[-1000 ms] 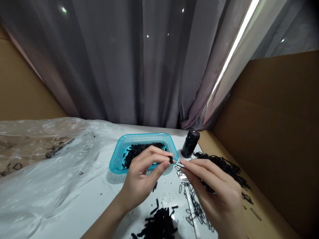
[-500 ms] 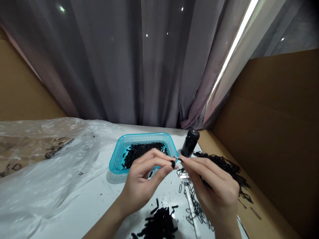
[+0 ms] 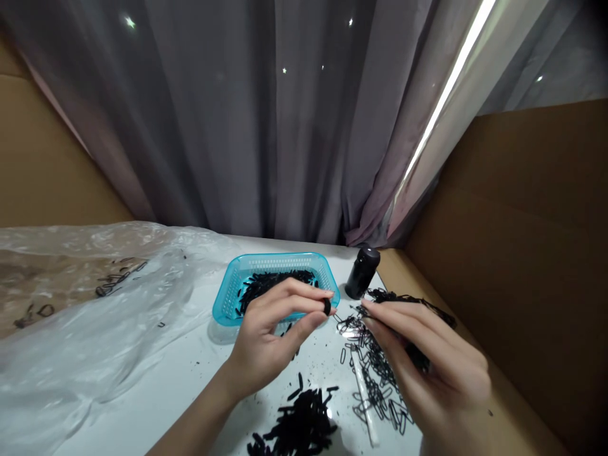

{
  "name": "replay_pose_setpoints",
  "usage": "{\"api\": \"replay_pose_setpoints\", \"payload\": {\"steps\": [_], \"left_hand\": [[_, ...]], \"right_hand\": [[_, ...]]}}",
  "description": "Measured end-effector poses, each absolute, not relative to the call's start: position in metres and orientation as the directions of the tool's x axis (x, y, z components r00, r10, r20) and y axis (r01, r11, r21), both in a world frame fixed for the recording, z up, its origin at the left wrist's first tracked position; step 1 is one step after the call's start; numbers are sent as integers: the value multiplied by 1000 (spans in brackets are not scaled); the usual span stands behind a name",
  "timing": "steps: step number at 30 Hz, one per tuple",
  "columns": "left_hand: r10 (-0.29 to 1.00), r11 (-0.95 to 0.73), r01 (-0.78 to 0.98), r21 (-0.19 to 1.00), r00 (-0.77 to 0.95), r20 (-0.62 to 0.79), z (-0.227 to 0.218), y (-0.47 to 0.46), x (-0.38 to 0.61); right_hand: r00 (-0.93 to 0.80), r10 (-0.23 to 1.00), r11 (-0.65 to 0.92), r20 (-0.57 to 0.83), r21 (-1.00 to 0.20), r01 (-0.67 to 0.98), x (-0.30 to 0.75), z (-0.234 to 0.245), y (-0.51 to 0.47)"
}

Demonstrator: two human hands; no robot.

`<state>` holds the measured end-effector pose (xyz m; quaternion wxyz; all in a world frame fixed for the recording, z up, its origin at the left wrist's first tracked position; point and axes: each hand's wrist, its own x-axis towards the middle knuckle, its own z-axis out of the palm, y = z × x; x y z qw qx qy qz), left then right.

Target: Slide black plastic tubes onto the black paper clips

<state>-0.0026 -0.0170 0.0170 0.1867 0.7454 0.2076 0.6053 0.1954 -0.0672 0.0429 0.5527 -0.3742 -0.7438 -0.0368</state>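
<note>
My left hand (image 3: 273, 332) is closed in a pinch on a small black fuzzy piece (image 3: 327, 306), its end showing between thumb and fingers. To its right, my right hand (image 3: 427, 358) pinches a thin dark item (image 3: 357, 308) whose tip pokes out past the fingertips; its kind is too small to make out. A gap separates the two hands. Below them lies a pile of black fuzzy strips (image 3: 304, 423). Behind my left hand, a blue plastic basket (image 3: 223, 303) contains many similar black strips (image 3: 259, 285), partly hidden by the fingers.
Black wire-like loops (image 3: 380, 386) are scattered near my right hand, with a white stick (image 3: 365, 399) among them. A black bottle (image 3: 363, 272) stands behind. Clear plastic sheeting (image 3: 133, 316) covers the left side. Cardboard walls (image 3: 532, 253) and a grey curtain (image 3: 228, 126) enclose the table.
My right hand has moved right, away from my left hand, with the thin dark item. My left hand keeps its pinch on the fuzzy piece. The view has shifted slightly.
</note>
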Motion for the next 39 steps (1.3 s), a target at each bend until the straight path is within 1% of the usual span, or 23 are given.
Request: {"api": "replay_pose_setpoints", "payload": {"steps": [3,6,12,17,21,23,25,29,33,34,36,37,39], "left_hand": [[506,-863,103,495,180,844,20,-20,-2],[475,-880,125,459,182,861,22,-23,-1],[435,-898,163,408,192,880,24,-27,-1],[404,-909,197,367,199,893,24,-29,-2],[400,-910,203,361,206,893,23,-30,-2],[410,-907,197,374,195,891,23,-31,-2],[430,-898,185,399,182,884,23,-31,-3],[479,-876,146,459,167,862,25,-34,-5],[469,-882,70,466,222,855,27,-40,-4],[468,-882,54,468,224,855,27,-42,-3],[476,-878,49,477,199,857,27,-42,-2],[481,-876,56,479,183,857,27,-41,-2],[480,-877,73,474,155,864,27,-40,-2]], "right_hand": [[-179,472,738,863,-276,616,195,41,-71],[-210,437,746,875,-222,627,193,39,-74],[-241,391,754,888,-159,638,191,37,-76],[-268,366,729,891,-95,678,194,36,-77],[-311,341,720,887,-34,693,196,40,-77],[-315,322,733,893,-25,679,194,41,-77],[-290,305,755,907,-45,654,190,41,-76],[-198,308,771,930,-122,625,180,35,-72],[-40,322,716,946,-216,664,179,32,-66],[13,336,695,942,-258,671,180,33,-66],[76,330,677,941,-292,675,185,36,-67],[90,331,673,939,-302,675,187,37,-68],[61,354,673,933,-299,677,191,40,-73]]}}
